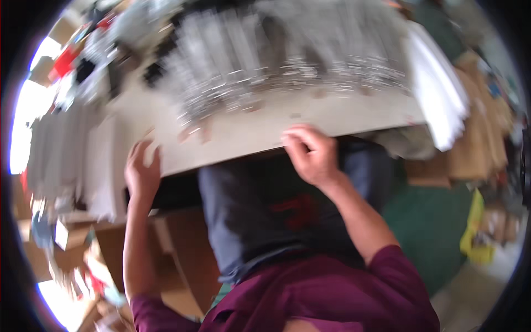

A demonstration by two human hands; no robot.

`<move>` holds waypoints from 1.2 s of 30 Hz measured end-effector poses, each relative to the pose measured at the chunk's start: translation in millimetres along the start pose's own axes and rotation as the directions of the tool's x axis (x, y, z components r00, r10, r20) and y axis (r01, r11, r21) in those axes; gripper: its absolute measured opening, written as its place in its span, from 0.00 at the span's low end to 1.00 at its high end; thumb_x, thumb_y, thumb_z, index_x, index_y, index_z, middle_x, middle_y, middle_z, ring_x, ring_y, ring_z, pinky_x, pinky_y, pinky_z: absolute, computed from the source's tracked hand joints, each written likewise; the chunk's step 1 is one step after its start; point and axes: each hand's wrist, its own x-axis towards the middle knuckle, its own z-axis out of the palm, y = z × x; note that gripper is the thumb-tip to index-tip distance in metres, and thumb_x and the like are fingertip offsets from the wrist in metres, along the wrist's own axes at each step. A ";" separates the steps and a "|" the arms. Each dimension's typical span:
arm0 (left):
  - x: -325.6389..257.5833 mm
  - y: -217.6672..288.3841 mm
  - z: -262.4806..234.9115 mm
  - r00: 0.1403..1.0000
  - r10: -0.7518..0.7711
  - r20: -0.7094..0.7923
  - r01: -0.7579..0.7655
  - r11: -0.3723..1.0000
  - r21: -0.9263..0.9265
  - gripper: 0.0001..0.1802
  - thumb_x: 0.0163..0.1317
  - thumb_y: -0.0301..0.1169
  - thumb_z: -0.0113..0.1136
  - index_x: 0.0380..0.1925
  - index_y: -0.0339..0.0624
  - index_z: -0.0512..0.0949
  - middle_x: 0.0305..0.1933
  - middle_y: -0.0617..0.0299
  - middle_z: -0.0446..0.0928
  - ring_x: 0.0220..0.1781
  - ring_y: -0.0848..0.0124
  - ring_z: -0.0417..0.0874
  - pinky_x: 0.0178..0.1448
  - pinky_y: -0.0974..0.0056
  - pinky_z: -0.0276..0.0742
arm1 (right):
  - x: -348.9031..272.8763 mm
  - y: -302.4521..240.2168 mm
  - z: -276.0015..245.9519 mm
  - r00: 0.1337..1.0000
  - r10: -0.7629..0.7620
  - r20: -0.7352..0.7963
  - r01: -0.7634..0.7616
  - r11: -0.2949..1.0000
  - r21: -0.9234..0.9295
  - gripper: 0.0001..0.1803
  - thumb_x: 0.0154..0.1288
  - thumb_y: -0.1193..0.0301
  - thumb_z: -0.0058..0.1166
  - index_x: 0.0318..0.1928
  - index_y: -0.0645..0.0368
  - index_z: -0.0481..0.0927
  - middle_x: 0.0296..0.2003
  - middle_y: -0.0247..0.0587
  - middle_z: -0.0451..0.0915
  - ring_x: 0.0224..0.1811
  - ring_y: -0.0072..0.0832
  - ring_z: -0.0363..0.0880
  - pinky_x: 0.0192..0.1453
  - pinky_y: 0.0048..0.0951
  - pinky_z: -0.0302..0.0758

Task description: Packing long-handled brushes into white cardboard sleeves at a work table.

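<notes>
At the left end of the pale table [249,133], my left hand [144,169] has its fingers apart and holds nothing I can see. It is right beside a stack of white sheets or flat packets [102,166]. My right hand [314,155] hovers at the table's near edge, fingers half bent and a gap showing by the thumb, with nothing visible in it. Beyond both hands, a long row of clear plastic-wrapped packets [298,55] spreads over the table. Motion blur hides what they contain.
White sheets [437,88] hang over the table's right end. Brown cardboard [475,127] lies beyond them. A yellow bag [477,232] is on the floor at right. Cardboard boxes [182,260] stand under the table at left. Clear plastic bags [141,25] pile up at the far left.
</notes>
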 end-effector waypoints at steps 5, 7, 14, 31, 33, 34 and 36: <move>1.9 29.2 40.6 0.995 0.075 -0.061 -0.086 0.975 -0.207 0.12 0.68 0.27 0.64 0.49 0.34 0.82 0.51 0.47 0.85 0.53 0.49 0.85 0.61 0.54 0.78 | 11.1 5.6 -114.5 0.966 -0.198 -0.166 0.120 0.913 -0.390 0.05 0.65 0.79 0.62 0.42 0.63 0.83 0.39 0.49 0.86 0.39 0.43 0.87 0.44 0.35 0.83; 3.6 25.8 65.8 0.999 0.013 -0.046 -0.025 0.957 -0.287 0.11 0.68 0.26 0.62 0.48 0.34 0.82 0.51 0.47 0.84 0.53 0.49 0.85 0.60 0.53 0.78 | 15.9 26.1 -181.0 0.960 -0.208 -0.188 0.027 0.737 -0.676 0.10 0.65 0.75 0.63 0.46 0.63 0.83 0.43 0.50 0.86 0.46 0.50 0.85 0.54 0.43 0.80; 5.4 36.5 89.7 0.985 0.129 -0.112 -0.152 0.962 -0.225 0.10 0.68 0.23 0.60 0.47 0.32 0.81 0.52 0.46 0.83 0.54 0.50 0.83 0.61 0.52 0.78 | 4.0 62.1 -334.3 0.953 -0.017 -0.303 -0.303 0.004 -0.953 0.30 0.61 0.72 0.63 0.64 0.68 0.74 0.65 0.55 0.73 0.70 0.48 0.68 0.76 0.47 0.64; 4.3 30.5 94.1 0.987 0.090 -0.132 -0.114 0.976 -0.187 0.09 0.66 0.23 0.61 0.45 0.33 0.82 0.52 0.47 0.83 0.54 0.51 0.84 0.61 0.54 0.79 | -2.6 72.2 -350.1 0.939 0.001 -0.343 -0.343 0.043 -0.938 0.31 0.59 0.73 0.67 0.63 0.63 0.74 0.64 0.51 0.75 0.68 0.47 0.71 0.75 0.48 0.64; 4.0 27.8 93.8 0.988 0.083 -0.131 -0.110 0.971 -0.210 0.09 0.66 0.23 0.61 0.45 0.33 0.82 0.52 0.47 0.83 0.54 0.51 0.84 0.60 0.54 0.80 | 0.0 64.3 -347.9 0.928 -0.014 -0.373 -0.372 0.036 -0.927 0.30 0.59 0.74 0.67 0.63 0.63 0.74 0.64 0.52 0.75 0.68 0.48 0.72 0.74 0.48 0.65; 3.5 26.4 92.0 0.985 0.098 -0.146 -0.124 0.974 -0.187 0.09 0.66 0.24 0.62 0.45 0.33 0.82 0.51 0.47 0.84 0.53 0.51 0.84 0.60 0.54 0.80 | 1.3 61.1 -346.7 0.914 -0.030 -0.405 -0.404 0.031 -0.914 0.30 0.59 0.75 0.66 0.63 0.63 0.74 0.64 0.53 0.75 0.68 0.50 0.72 0.74 0.48 0.66; 1.1 23.1 87.4 0.981 0.103 -0.164 -0.127 0.982 -0.143 0.08 0.66 0.24 0.62 0.44 0.33 0.83 0.50 0.47 0.84 0.52 0.51 0.85 0.60 0.54 0.80 | 3.9 60.0 -344.2 0.881 -0.040 -0.471 -0.453 0.213 -0.866 0.30 0.60 0.75 0.66 0.63 0.63 0.74 0.63 0.54 0.76 0.67 0.51 0.72 0.73 0.48 0.67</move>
